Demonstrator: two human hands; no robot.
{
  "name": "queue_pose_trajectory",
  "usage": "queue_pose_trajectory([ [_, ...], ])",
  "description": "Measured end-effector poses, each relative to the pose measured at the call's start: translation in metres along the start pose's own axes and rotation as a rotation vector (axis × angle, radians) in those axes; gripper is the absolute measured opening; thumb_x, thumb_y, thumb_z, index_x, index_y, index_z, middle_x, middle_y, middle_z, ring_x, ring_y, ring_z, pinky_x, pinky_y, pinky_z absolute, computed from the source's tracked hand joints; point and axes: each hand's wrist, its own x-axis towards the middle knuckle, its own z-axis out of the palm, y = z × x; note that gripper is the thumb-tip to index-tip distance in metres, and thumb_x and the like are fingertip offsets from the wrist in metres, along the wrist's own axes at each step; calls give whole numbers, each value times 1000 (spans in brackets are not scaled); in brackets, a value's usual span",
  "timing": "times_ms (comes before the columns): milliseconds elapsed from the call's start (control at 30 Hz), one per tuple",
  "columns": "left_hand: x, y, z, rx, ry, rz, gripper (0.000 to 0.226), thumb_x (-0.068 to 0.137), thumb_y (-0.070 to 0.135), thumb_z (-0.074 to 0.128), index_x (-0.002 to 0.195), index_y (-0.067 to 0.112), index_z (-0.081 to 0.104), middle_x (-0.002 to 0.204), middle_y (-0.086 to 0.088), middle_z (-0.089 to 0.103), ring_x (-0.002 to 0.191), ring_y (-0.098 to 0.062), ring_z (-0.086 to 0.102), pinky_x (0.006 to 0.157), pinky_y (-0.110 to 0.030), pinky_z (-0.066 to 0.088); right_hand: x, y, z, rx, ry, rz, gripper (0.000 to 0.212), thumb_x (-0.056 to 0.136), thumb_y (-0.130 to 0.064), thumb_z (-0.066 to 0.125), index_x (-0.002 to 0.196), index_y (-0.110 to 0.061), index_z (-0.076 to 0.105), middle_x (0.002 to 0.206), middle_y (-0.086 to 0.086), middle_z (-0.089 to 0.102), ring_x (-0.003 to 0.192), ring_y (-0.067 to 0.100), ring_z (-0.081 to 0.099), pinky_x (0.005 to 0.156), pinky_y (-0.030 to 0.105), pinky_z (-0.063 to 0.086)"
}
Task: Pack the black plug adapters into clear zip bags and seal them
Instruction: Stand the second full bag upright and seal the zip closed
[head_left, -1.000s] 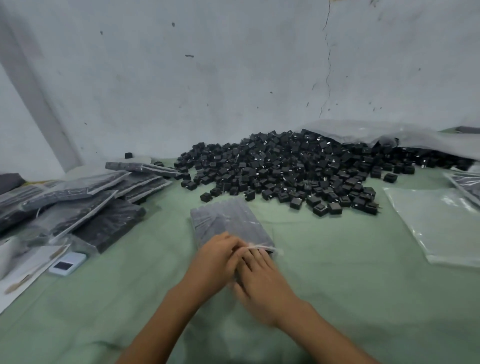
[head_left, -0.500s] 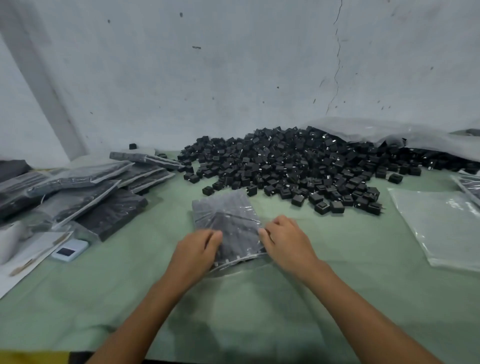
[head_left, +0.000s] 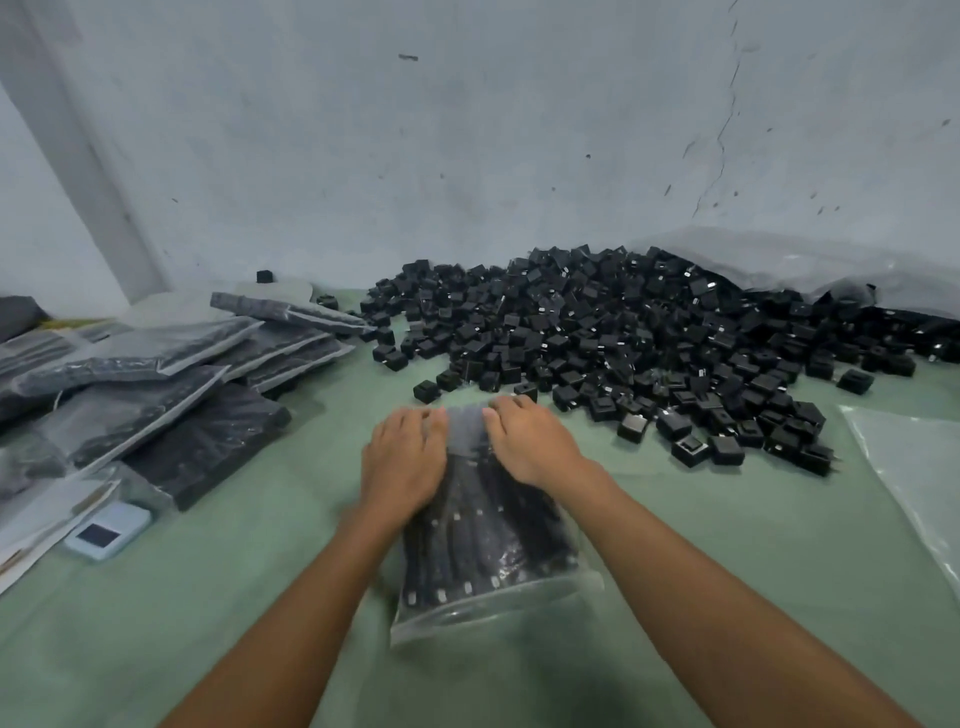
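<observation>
Near centre, flat on the green table cover (head_left: 727, 571): a clear zip bag (head_left: 483, 540) packed tight with rows of black plug adapters, long side running near to far, an empty clear margin at its near end. Whether sealed or not, impossible to tell.

On the far end of that bag, both hands palm down and side by side, a narrow strip of plastic showing between them. Left hand (head_left: 402, 457) on the left part, fingers stretched out to the far edge and pressing flat. Right hand (head_left: 530, 441) on the right part, fingers likewise extended and pressing, tips at the far edge. No pinch visible; any curl of the fingertips over the edge too blurred to judge.

Just beyond the fingertips, a broad pile of loose adapters (head_left: 623, 338), spreading far and right up to the wall (head_left: 467, 130), partly spilling from under a crumpled plastic sheet (head_left: 805, 265) at far right.

To the left, well apart from the hands, an overlapping stack of filled bags (head_left: 156, 374). Nearer on that side, a small white device with a dark screen (head_left: 106, 530), beside some papers (head_left: 36, 525).

At the right edge, flat empty clear bags (head_left: 914, 467).
</observation>
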Motion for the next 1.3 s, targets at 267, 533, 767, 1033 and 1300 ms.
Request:
queue_pose_trajectory([
  [267, 45, -25, 41, -94, -230, 36, 66, 101, 64, 19, 147, 25, 44, 160, -7, 31, 150, -25, 17, 123, -48, 14, 31, 25, 40, -1, -196, 95, 65, 102, -56, 7, 159, -26, 11, 167, 1, 2, 153, 23, 8, 124, 43, 10],
  [533, 31, -3, 27, -268, 2, -3, 35, 104, 40, 41, 125, 21, 62, 128, 3, 62, 119, -13, 55, 97, -33, 42, 28, 30, 28, -10, -57, 102, 59, 105, -49, 15, 154, -21, 32, 164, 3, 24, 149, 23, 27, 121, 44, 24],
  [767, -59, -17, 14, -101, -245, -15, 68, 101, 63, 25, 159, 30, 15, 169, -2, 5, 154, -18, 9, 123, -38, 12, -56, 29, 13, 184, -46, 69, 63, 98, -63, 20, 149, -30, 37, 160, -3, 27, 149, 18, 23, 119, 46, 29],
  [1033, -112, -14, -11, -81, -124, -9, 66, 100, 57, 40, 157, 29, 21, 159, -2, 34, 143, -25, 35, 117, -40, 31, -132, 18, -3, 98, -48, 72, 64, 97, -66, 24, 155, -39, 21, 162, -4, 24, 148, 18, 22, 119, 39, 24],
  [1300, -150, -33, -36, -225, -212, -96, 40, 98, 41, 56, 135, 42, 40, 58, 6, 58, 59, -5, 55, 61, -28, 39, -174, 28, -22, 124, -78, 148, 45, 103, -44, 38, 148, -43, 36, 72, -18, 49, 86, 15, 53, 96, 40, 43],
])
